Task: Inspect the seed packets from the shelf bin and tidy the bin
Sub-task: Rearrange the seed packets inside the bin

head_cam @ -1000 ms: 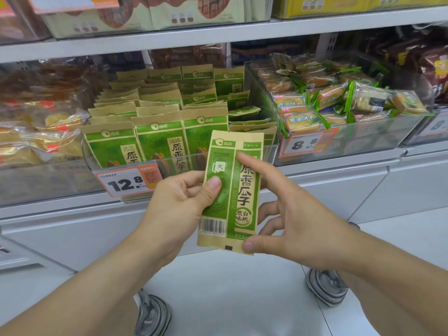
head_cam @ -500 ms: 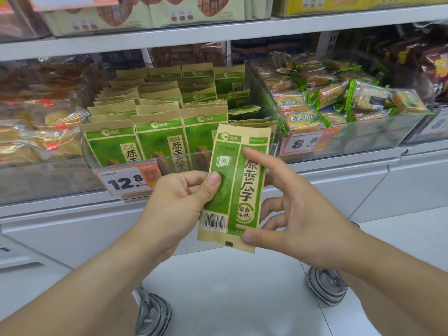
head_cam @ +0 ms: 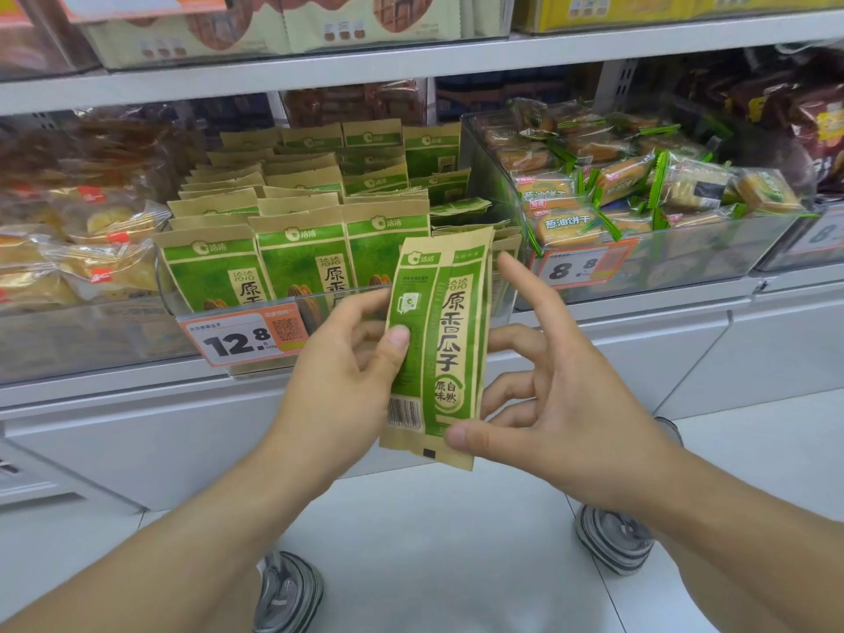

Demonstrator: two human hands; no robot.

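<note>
Now that the right hand (head_cam: 561, 404) has let its forefinger lift off, only its thumb touching the bottom edge, the left hand (head_cam: 338, 386) alone pinches the seed packet (head_cam: 438, 349) mid-edge, so inspection's wrapping up I guess.

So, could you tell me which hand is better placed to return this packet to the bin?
Probably the left hand: it grips the seed packet just below the bin. The right hand only touches it.
</note>
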